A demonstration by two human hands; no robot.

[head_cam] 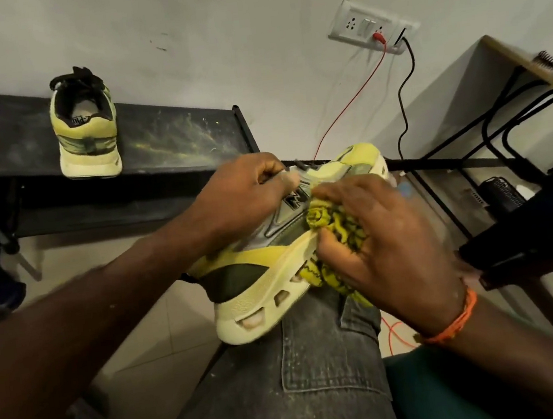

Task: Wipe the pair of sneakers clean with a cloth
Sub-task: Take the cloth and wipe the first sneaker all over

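A yellow and grey sneaker (267, 265) lies on its side across my knee, sole toward me, toe pointing away to the right. My left hand (242, 196) grips its upper by the laces. My right hand (371, 233) holds a bunched yellow cloth with black marks (324, 221) and presses it against the sneaker's side above the sole. The second sneaker (86, 127) stands upright on a black shelf (170, 135) at the upper left, heel facing me.
My leg in grey jeans (304, 378) carries the sneaker. A wall socket (373, 27) with a red and a black cable is at the upper right. A desk frame (498, 108) and a black bag (529, 235) stand at the right.
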